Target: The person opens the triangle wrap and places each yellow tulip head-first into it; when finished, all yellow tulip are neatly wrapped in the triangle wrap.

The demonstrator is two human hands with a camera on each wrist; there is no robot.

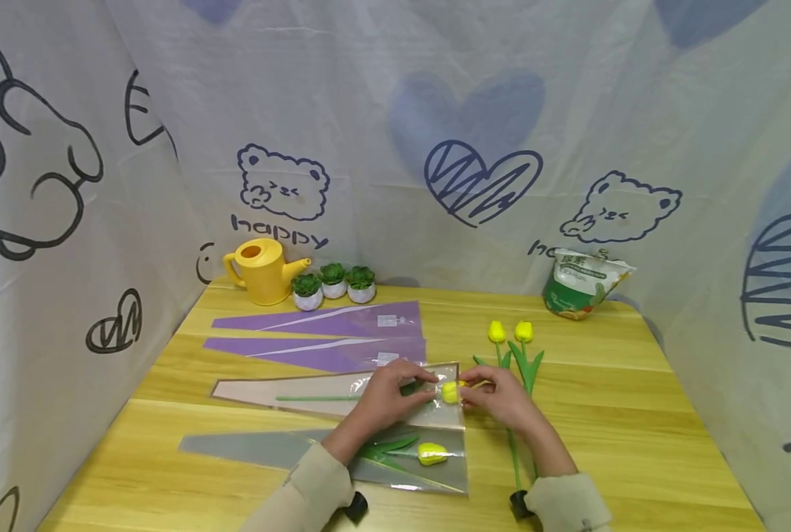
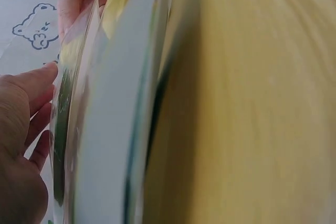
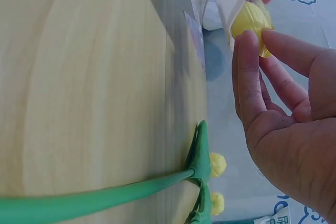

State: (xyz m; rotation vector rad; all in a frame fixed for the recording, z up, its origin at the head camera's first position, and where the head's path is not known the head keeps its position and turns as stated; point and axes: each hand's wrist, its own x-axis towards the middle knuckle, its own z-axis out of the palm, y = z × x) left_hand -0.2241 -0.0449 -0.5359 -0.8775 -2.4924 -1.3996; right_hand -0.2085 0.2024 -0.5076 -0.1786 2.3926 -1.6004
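A yellow tulip (image 1: 450, 392) lies in a clear-fronted, pale pink flower sleeve (image 1: 249, 390), its bloom at the wide mouth on the right. My right hand (image 1: 499, 397) pinches this bloom (image 3: 251, 20) between thumb and fingertips at the sleeve's edge. Over the same sleeve, my left hand (image 1: 393, 395) rests with thumb and index finger spread on either side of the tulip's leaves. In the left wrist view the left fingertips (image 2: 50, 71) touch the clear film. Below it, a grey sleeve (image 1: 235, 446) holds another yellow tulip (image 1: 431, 454), partly under the left forearm.
Two purple sleeves (image 1: 315, 318) lie farther back. Two loose yellow tulips (image 1: 524, 332) lie at the right, stems running under the right arm. A yellow watering can (image 1: 265, 273), several small potted succulents (image 1: 333, 281) and a green-and-white bag (image 1: 577, 284) stand along the back edge.
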